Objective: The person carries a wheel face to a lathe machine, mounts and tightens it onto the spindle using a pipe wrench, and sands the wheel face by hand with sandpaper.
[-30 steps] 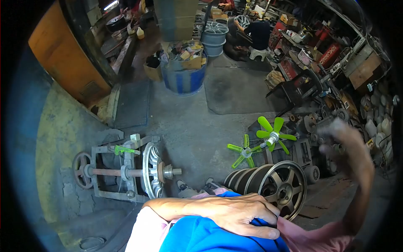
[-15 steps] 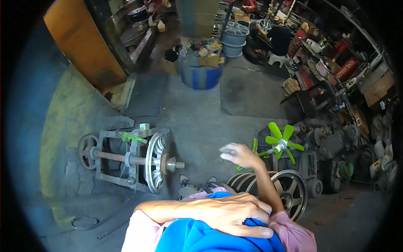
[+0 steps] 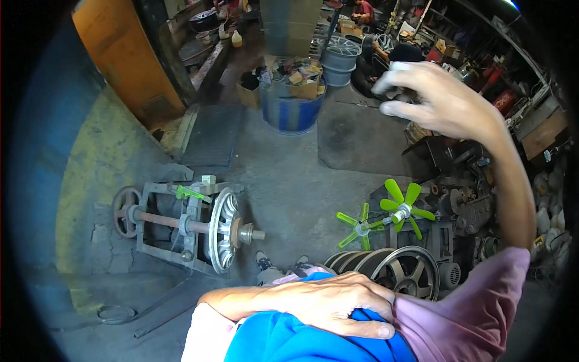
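Note:
My left hand point(image 3: 344, 301) lies across my front with its fingers curled over bunched blue cloth point(image 3: 289, 338), the thumb stretched along it. Raised at the upper right is my right hand point(image 3: 434, 99), fingers and thumb apart in a C shape, slightly blurred, with nothing visible between them. Below it, a green five-bladed fan point(image 3: 404, 211) stands on a metal frame, beside a smaller green bladed piece point(image 3: 362, 229). Several wheel rims point(image 3: 410, 271) stand in a row near my feet. To the left, a silver wheel point(image 3: 224, 232) is mounted on a shaft in a metal stand.
A blue drum point(image 3: 289, 114) topped with boxes and scraps stands ahead. Stacked rims point(image 3: 339, 60) rise behind it, near a seated person partly hidden by my right hand. Another person point(image 3: 363, 12) is farther back. Machinery crowds the right; an orange panel point(image 3: 129, 60) stands left.
My right hand has swung up and to the right, from above the rims to the upper right, uncovering the smaller green bladed piece. The left hand stays on the blue cloth.

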Motion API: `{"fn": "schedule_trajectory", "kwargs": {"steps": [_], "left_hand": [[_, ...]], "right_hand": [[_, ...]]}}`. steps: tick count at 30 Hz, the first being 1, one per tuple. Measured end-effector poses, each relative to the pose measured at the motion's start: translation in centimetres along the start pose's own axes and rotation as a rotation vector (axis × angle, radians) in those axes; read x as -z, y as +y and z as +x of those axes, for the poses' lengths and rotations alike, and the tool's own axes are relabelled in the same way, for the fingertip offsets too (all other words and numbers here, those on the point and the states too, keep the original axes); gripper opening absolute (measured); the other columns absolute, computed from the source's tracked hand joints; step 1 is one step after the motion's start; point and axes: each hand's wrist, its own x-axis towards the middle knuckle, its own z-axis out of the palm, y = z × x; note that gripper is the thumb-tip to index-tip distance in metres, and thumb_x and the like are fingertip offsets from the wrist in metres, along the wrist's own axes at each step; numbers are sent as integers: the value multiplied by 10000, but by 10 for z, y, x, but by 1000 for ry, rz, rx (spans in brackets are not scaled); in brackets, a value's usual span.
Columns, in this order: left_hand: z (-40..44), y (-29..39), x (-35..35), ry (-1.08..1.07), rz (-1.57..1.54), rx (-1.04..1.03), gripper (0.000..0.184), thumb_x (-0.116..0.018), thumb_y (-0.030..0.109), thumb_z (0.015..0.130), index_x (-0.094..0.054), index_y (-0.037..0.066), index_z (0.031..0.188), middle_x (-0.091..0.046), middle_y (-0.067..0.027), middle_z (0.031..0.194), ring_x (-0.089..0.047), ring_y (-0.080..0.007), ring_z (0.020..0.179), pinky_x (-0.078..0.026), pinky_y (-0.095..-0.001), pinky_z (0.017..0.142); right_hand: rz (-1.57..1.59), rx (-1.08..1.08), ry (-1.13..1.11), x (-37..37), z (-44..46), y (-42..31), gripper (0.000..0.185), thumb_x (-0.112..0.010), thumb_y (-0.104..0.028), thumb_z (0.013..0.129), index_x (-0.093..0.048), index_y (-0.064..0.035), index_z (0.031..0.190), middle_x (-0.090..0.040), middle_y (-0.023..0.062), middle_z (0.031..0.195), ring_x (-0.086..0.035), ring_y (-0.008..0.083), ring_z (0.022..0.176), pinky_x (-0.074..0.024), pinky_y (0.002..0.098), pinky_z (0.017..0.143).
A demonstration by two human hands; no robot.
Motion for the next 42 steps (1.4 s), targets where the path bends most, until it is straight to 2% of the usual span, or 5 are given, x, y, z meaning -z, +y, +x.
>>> {"fn": "schedule_trajectory", "kwargs": {"steps": [15, 17, 30, 33, 42], "left_hand": [[-13, -23, 0, 177, 6, -172, 635, -540, 452, 1049, -575, -77, 700, -581, -207, 691, -565, -368, 649, -443, -464, 638], [-20, -19, 5, 92, -26, -65, 360, -648, 281, 1028, -729, -25, 857, -695, -221, 830, -684, -341, 813, -501, -432, 742], [-72, -5, 12, 317, 283, 5, 691, -485, 485, 1053, -584, -97, 694, -596, -255, 647, -565, -390, 570, -455, -475, 626], [-96, 4, 20, 383, 163, 55, 453, -584, 337, 1041, -646, -48, 811, -632, -199, 803, -650, -378, 804, -480, -469, 768], [-404, -68, 85, 1666, 712, 518, 305, -594, 281, 1055, -737, 14, 1023, -758, -103, 980, -730, -195, 905, -582, -362, 886]], "right_hand": [[641, -635, -192, -114, -151, -56, 305, -744, -37, 862, -696, 38, 1154, -651, 78, 900, -575, 132, 718, -496, 293, 746], [738, -664, -251, -169, -152, -56, 303, -756, -72, 879, -695, 41, 1154, -667, 65, 926, -564, 111, 725, -490, 279, 717], [689, -256, -448, -282, -43, -98, 355, -755, -203, 907, -697, 24, 1173, -679, 160, 988, -658, 274, 828, -522, 385, 775], [669, -244, -514, -295, -28, -106, 347, -757, -209, 904, -703, 25, 1155, -690, 194, 1012, -675, 339, 881, -529, 414, 812], [582, -327, -538, -337, -31, -128, 380, -781, -235, 881, -707, 50, 1120, -701, 264, 1069, -683, 418, 974, -535, 457, 857]]}}
